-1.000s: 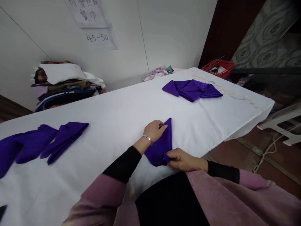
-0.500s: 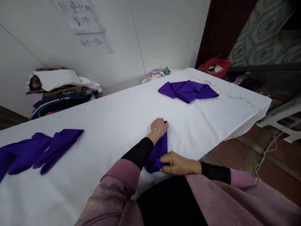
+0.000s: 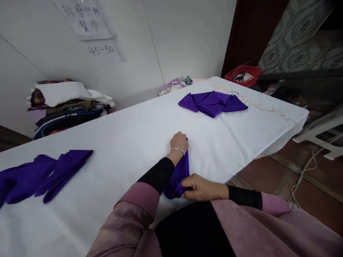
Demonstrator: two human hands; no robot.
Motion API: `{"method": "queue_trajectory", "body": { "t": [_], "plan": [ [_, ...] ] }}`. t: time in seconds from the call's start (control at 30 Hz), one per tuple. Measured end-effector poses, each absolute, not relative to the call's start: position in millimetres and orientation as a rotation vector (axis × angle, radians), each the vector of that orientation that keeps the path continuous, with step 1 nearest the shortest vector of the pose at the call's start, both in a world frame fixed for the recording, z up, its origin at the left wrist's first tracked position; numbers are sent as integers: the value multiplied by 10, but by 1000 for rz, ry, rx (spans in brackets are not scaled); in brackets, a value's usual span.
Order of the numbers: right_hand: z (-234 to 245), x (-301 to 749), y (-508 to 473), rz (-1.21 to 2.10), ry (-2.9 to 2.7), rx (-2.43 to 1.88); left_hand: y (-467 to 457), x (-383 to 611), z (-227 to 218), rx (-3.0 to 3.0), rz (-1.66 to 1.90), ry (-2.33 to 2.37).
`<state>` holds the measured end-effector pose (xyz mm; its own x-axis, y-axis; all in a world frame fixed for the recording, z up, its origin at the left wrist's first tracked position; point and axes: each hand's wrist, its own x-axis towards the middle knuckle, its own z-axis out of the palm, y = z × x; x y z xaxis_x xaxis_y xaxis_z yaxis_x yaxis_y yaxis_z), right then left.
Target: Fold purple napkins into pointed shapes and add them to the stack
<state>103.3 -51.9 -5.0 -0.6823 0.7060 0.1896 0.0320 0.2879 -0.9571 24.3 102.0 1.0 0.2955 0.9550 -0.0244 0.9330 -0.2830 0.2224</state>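
A purple cloth napkin (image 3: 181, 172) lies in a narrow strip on the white-covered table (image 3: 128, 142), close in front of my body. At its far end my left hand (image 3: 179, 141) is closed in a fist over the cloth, a silver bracelet on the wrist. My right hand (image 3: 199, 187) pinches the near end between thumb and fingers, where the fabric is bunched. Part of the napkin is hidden beneath my left wrist and sleeve. Farther back on the table lie folded purple napkins (image 3: 213, 103) with pointed ends. More purple napkins (image 3: 64, 173) lie loosely folded at the left.
Against the wall at left rises a stack of folded fabrics (image 3: 71, 103). Small crumpled cloths (image 3: 174, 85) sit at the table's back edge. A red basket (image 3: 243, 76) stands beyond the far corner. To the right are a white plastic stool (image 3: 321, 134) and a cable (image 3: 301, 175) on the floor.
The view has shifted slightly, so the napkins at left appear a little lower. Both hands keep their hold on the napkin, with hardly any movement.
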Motion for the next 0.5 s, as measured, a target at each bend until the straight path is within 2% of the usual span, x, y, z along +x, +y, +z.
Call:
{"method": "queue_trajectory", "body": {
  "t": [0.33, 0.5],
  "plan": [
    [46, 1065, -519, 1358, -2010, -599, 1151, 234, -13, 2209, 151, 1802],
    [86, 1148, -524, 1215, -2126, -578, 1323, 33, 58, 2112, 166, 1890]
  ]
}}
